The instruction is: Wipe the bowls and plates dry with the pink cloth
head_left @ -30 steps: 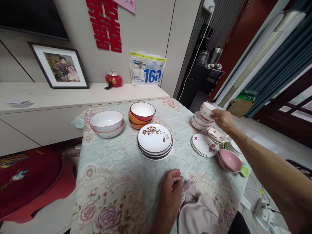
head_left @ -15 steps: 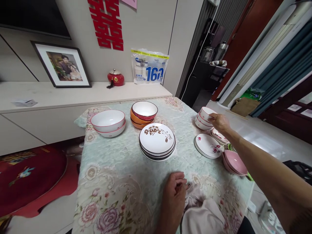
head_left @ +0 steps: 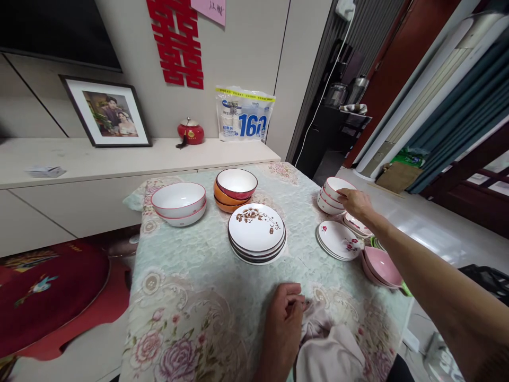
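Out at the far right of the worktop [head_left: 199,254], my right hand [head_left: 356,203] has thumb and fingers closed on the near rim of the top bowl [head_left: 333,185], which sits upright on two matching red-rimmed bowls [head_left: 326,206]. My left hand [head_left: 283,321] lies near the front edge, fingers curled, by the crumpled pale cloth [head_left: 332,353]; I can't tell whether it grips any fabric. Between them I have flower-print plates [head_left: 338,240], with pink bowls [head_left: 384,265] just beside. Mid-worktop, the brown-flowered plates [head_left: 256,228] are stacked before a maroon bowl [head_left: 237,184] nested in orange bowls [head_left: 227,204]; large white bowls [head_left: 178,200] stand to their left. On the cabinet [head_left: 159,162], the plastic bag [head_left: 244,116] reads "160" in big blue digits, with smaller Chinese print under a yellow strip. A red double-happiness cut-out [head_left: 177,48] and a pink note [head_left: 210,9] with handwritten characters hang above.
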A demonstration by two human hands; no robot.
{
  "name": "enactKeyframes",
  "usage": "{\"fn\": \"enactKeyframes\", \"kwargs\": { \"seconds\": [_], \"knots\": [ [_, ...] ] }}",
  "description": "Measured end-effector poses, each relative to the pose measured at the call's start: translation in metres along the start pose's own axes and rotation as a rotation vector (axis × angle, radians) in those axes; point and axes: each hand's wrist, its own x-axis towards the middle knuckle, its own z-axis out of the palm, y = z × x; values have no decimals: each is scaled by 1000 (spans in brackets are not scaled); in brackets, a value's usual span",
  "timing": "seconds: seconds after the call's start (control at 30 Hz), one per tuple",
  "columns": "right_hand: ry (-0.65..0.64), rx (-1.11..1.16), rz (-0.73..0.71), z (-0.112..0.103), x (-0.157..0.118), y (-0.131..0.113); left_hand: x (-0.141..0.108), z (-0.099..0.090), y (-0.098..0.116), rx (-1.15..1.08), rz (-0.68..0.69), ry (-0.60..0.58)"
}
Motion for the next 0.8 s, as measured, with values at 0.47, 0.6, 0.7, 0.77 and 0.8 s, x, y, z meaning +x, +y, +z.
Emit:
{"fn": "enactKeyframes", "kwargs": {
  "seconds": [0.47, 0.6, 0.7, 0.77, 0.8],
  "knots": [
    [1, 840, -220, 32, -109, -132, -4, 2, 8, 21, -23, -5],
    [-96, 721, -133, 32, -105, -163, -6, 2, 14, -4, -28, 0],
    [-143, 724, -114, 32, -94, -174, -5, 2, 15, -28, -24, 4],
    [-163, 764, -120, 34, -90, -175, -4, 2, 14, -49, -21, 1],
    [-166, 785, -123, 35, -90, -175, -3, 2, 13, -55, -19, -1]
  ]
}}
